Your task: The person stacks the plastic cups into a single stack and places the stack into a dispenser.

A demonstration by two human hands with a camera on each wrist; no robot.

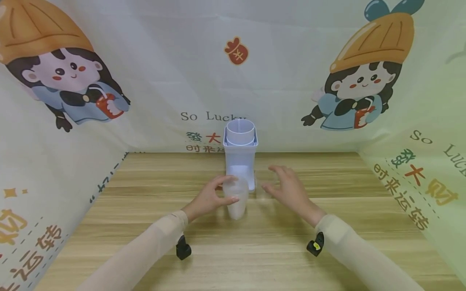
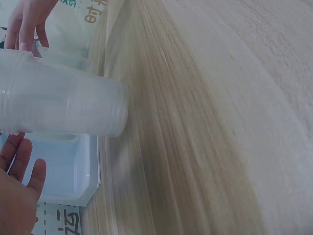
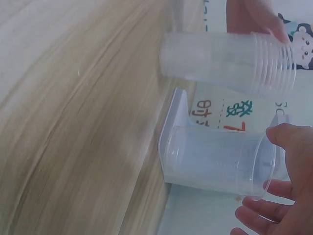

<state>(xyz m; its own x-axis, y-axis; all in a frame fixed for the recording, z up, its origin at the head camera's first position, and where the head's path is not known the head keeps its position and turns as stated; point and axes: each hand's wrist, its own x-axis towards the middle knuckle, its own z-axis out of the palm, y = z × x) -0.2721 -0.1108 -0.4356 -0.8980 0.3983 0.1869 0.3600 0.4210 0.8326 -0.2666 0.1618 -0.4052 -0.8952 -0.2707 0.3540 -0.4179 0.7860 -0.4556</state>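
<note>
My left hand grips a stack of clear plastic cups near the rims, thumb on the near side. In the right wrist view the stacked rims of this cup stack show as several rings. My right hand holds a single clear plastic cup near its rim, thumb on one side and fingers on the other. That single cup is faint in the head view, just right of the dispenser. A pale blue-white cup dispenser with a round tube on top stands behind the stack, its lower front partly hidden.
The dispenser stands on a wood-grain table near its back edge. A printed cloth with cartoon figures and lettering hangs behind and along both sides. Each wrist carries a small black camera, such as the left camera.
</note>
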